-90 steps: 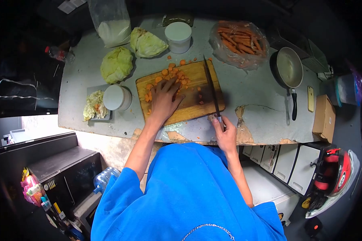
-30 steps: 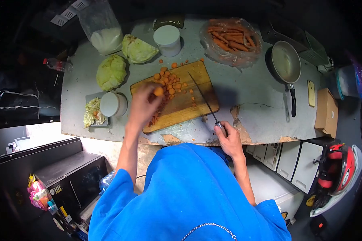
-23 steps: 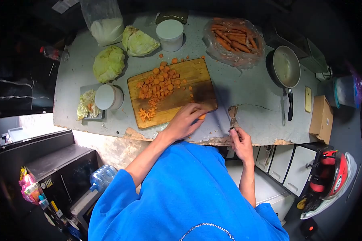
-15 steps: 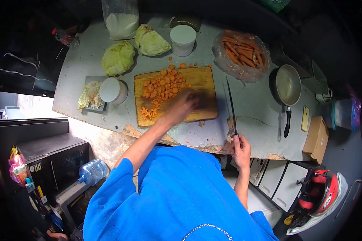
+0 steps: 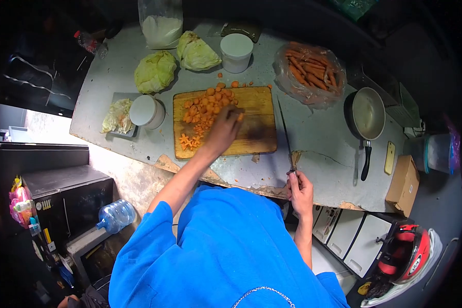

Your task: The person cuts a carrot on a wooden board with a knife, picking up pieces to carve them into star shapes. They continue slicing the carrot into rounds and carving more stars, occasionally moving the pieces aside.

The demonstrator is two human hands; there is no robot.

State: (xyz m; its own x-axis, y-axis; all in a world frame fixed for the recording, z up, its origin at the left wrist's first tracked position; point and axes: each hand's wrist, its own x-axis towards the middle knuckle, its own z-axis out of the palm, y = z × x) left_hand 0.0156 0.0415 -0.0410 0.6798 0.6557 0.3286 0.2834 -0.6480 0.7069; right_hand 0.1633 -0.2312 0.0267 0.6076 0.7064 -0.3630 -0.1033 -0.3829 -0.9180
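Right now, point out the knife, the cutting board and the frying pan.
Knife (image 5: 285, 131): head view, middle of the blade.
Cutting board (image 5: 259, 105): head view, bare wood toward its far right corner.
Frying pan (image 5: 369, 114): head view, bare inside surface.

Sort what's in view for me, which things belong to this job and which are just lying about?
Likely part of the job:
Knife, in the right hand
Board
Carrot pieces, by the left hand
Carrot bag, probably

Apparently just lying about:
Pan
Phone
Box
Helmet
Jug
Cabbages, unless wanted later
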